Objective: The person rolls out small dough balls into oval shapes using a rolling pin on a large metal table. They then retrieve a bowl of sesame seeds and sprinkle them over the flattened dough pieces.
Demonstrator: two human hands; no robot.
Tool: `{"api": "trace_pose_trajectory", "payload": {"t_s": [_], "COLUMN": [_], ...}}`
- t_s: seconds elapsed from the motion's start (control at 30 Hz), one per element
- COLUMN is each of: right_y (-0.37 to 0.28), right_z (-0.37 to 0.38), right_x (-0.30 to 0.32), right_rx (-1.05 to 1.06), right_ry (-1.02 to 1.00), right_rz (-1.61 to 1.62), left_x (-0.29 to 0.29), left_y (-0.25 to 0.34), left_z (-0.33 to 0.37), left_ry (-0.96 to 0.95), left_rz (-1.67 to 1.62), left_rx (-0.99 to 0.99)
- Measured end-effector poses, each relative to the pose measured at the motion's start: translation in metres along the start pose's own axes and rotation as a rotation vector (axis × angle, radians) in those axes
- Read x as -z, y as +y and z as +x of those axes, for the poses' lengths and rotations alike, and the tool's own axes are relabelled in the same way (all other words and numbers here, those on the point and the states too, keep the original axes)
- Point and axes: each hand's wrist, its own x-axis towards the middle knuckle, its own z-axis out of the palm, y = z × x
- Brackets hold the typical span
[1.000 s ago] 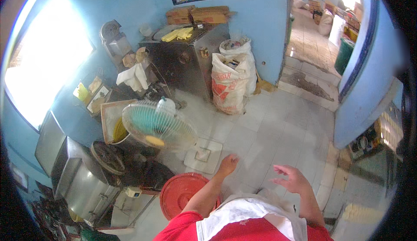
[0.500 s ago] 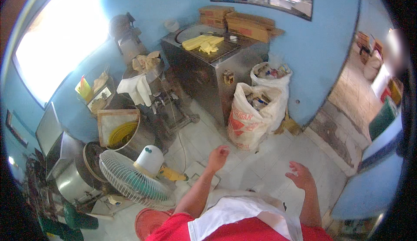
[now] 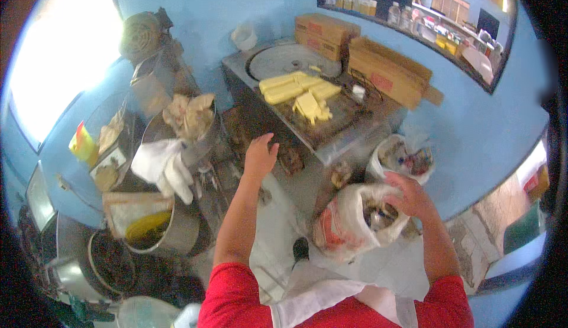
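Observation:
My left hand [image 3: 261, 155] is held out in the air in front of the metal worktop, fingers extended and holding nothing. Over the rim of a white woven sack [image 3: 337, 224] full of rubbish hangs my right hand [image 3: 411, 196], its fingers apart; whether it touches the sack I cannot tell. Beyond the hands, long yellow blocks [image 3: 284, 88] lie on the dark metal worktop [image 3: 269, 115], with a smaller crumbled yellow piece [image 3: 312, 107] in front of them.
Cardboard boxes [image 3: 387, 70] stand at the worktop's back. A second rubbish sack [image 3: 378, 168] is behind the first. To the left are a metal mixing bowl [image 3: 155, 128] with brown paper and a white cloth [image 3: 157, 165], a drum [image 3: 186, 224] and a fan [image 3: 145, 313].
I have moved forward, so the worktop and sacks appear nearer and the fan has slid to the lower edge. Both arms reach further out, the right hand now over the sack.

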Motion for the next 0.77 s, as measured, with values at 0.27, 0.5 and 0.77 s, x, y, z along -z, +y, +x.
{"api": "trace_pose_trajectory", "payload": {"t_s": [0.27,0.5,0.77], "right_y": [0.015,0.01,-0.059], "right_z": [0.293,0.434,0.533], "right_x": [-0.015,-0.053,-0.106], "right_rx": [0.036,0.117,0.498], "right_ry": [0.052,0.11,-0.271], "right_rz": [-0.039,-0.27,-0.372], "left_x": [-0.108,-0.13,-0.131], "left_y": [-0.079,-0.113,-0.134], "left_z": [0.231,0.318,0.36], "left_ry": [-0.283,-0.347,-0.812], "left_rz": [0.332,0.272,0.486], "left_rx": [-0.171,-0.016,-0.083]}}
